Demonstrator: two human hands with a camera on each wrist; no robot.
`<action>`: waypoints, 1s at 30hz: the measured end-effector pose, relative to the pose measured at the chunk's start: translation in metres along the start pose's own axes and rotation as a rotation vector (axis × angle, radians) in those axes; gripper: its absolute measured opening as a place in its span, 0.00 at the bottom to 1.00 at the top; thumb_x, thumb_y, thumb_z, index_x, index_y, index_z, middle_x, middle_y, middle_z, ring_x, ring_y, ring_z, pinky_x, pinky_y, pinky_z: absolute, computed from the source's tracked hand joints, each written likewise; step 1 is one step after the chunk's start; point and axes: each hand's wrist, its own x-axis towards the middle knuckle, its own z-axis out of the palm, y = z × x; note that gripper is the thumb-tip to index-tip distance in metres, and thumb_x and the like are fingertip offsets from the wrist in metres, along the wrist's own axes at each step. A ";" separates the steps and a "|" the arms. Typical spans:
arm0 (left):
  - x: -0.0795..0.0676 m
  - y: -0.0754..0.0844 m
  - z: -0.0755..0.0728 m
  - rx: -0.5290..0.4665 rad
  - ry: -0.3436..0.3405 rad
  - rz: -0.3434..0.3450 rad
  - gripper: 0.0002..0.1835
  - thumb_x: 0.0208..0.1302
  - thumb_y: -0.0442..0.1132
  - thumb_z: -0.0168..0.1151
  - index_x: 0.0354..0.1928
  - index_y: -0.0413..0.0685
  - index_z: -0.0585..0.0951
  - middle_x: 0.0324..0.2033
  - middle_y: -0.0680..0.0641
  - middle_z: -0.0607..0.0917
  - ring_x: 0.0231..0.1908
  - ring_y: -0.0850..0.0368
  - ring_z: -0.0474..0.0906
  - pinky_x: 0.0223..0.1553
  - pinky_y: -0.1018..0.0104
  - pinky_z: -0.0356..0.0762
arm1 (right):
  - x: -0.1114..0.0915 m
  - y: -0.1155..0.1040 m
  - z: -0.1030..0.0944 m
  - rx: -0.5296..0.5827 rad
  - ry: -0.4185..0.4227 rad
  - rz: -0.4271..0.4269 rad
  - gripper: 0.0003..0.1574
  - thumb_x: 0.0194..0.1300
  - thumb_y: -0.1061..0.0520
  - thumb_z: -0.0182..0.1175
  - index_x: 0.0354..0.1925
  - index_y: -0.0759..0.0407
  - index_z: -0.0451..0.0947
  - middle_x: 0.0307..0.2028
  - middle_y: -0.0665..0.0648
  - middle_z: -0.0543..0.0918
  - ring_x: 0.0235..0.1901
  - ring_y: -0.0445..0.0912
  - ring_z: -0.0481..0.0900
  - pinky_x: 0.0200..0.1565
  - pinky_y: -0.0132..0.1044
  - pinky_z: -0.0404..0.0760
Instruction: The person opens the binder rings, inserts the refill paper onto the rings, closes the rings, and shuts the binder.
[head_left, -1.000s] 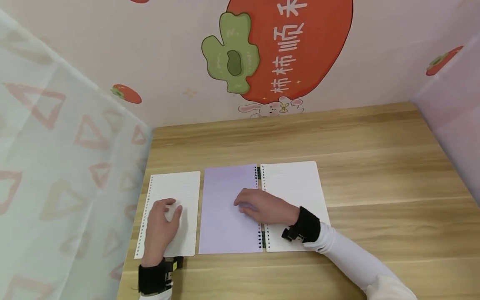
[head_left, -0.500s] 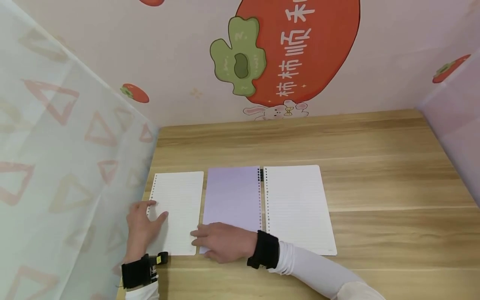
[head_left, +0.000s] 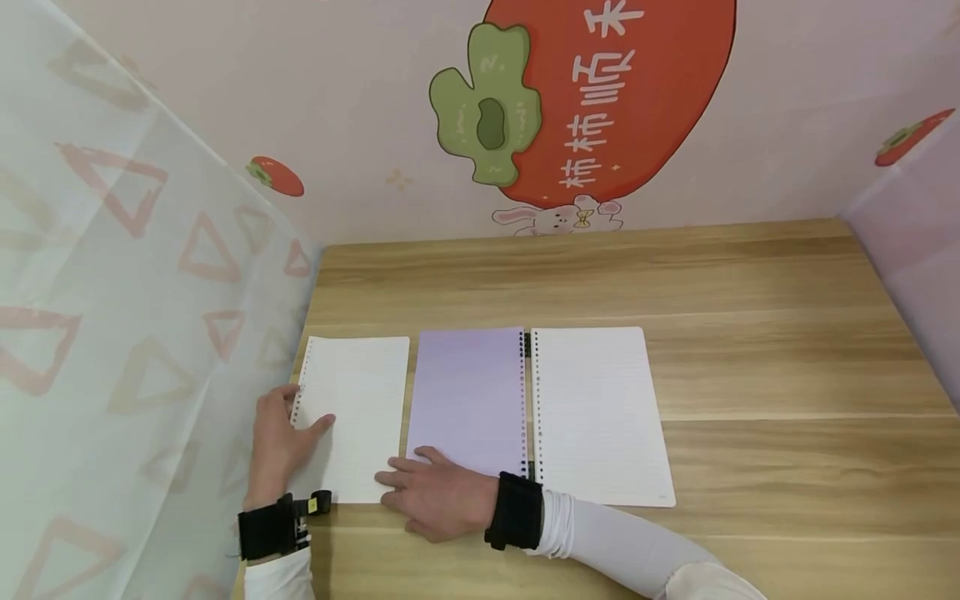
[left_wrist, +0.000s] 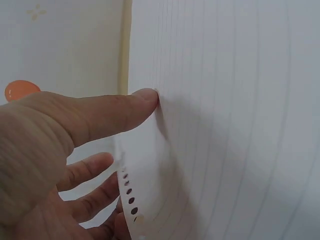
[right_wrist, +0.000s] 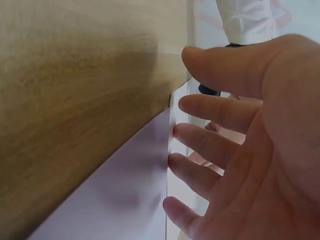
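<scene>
A white lined loose-leaf sheet [head_left: 360, 400] with punched holes down its left edge lies at the left of the table. My left hand [head_left: 279, 442] holds its left edge: in the left wrist view the thumb [left_wrist: 142, 97] rests on top and the fingers [left_wrist: 97, 197] are at the holed edge, partly behind it. At the sheet's lower right corner lies my right hand [head_left: 438, 496], fingers extended, fingertips on or close to the paper. It also overlaps the lower left corner of a purple page [head_left: 468, 383]. How firmly the right fingertips touch cannot be told.
Right of the purple page lies a white lined page [head_left: 600, 408]; dark binding rings [head_left: 528, 344] join the two like an opened ring notebook. The wooden table [head_left: 765, 358] extends right. A patterned cloth wall [head_left: 165, 350] borders the left, and a printed wall [head_left: 360, 150] the back.
My right hand has moved left and nearer from the purple page to the sheet's lower right corner. My left hand has shifted from above the sheet to its left edge.
</scene>
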 end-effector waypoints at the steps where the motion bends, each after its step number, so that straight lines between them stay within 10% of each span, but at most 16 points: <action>1: 0.001 0.000 -0.001 -0.009 -0.005 -0.013 0.45 0.63 0.42 0.72 0.74 0.31 0.60 0.67 0.27 0.66 0.61 0.33 0.67 0.62 0.37 0.68 | 0.000 0.000 0.000 -0.001 0.001 0.002 0.26 0.72 0.40 0.59 0.65 0.39 0.77 0.76 0.45 0.67 0.77 0.45 0.59 0.72 0.48 0.63; 15: 0.006 -0.015 -0.023 -0.093 -0.284 -0.030 0.42 0.78 0.53 0.52 0.80 0.34 0.48 0.73 0.21 0.60 0.71 0.26 0.62 0.63 0.34 0.66 | -0.001 0.003 0.001 0.061 0.008 0.019 0.25 0.73 0.41 0.59 0.65 0.40 0.78 0.77 0.45 0.66 0.78 0.44 0.59 0.72 0.49 0.64; 30: 0.001 -0.023 -0.025 -0.203 -0.250 0.006 0.38 0.79 0.53 0.49 0.81 0.43 0.53 0.70 0.26 0.70 0.54 0.46 0.80 0.46 0.66 0.74 | -0.009 0.028 -0.002 0.509 0.219 0.049 0.27 0.79 0.53 0.52 0.70 0.58 0.73 0.75 0.58 0.68 0.75 0.48 0.64 0.73 0.38 0.65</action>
